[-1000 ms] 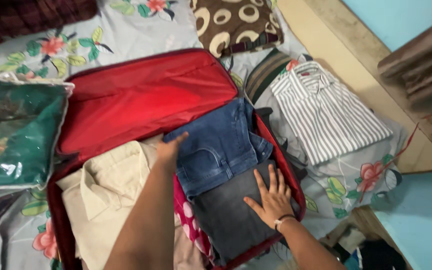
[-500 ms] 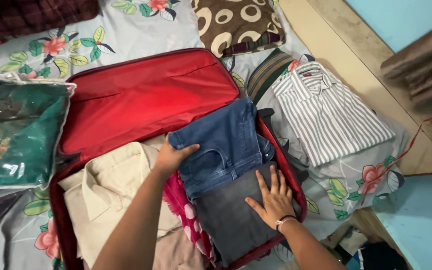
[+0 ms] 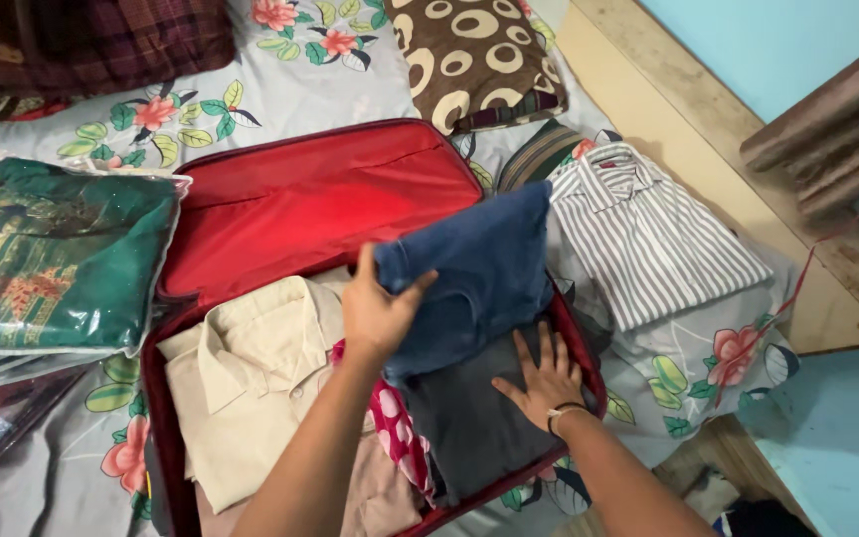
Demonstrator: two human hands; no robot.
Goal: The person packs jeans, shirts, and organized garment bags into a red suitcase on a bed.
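Fingers of the left hand pinch the near-left edge of the folded blue jeans, thumb on top and the rest curled under, so this grip is clamped on the denim and lifts that edge clear of the pile. The right hand lies flat, fingers spread, on the dark grey garment below; it grasps nothing, it only presses down. To do this well, the pressing hand should hold the grey layer still while the denim is raised as one folded block, so the fold does not fall open and the layers beneath do not drag.

The jeans sit in the right half of the open red suitcase, leaning toward its right wall, near the far edge of the packed half. Under them lies the grey garment, reaching the near right corner. A pink floral cloth shows in the gap down the middle. A cream collared shirt fills the left half. The red lid lies open, flat on the bed, with nothing on it.

Just beyond the suitcase's right wall rests a folded striped shirt. A green packet in clear plastic lies at the left, and a brown circle-patterned pillow toward the far edge.
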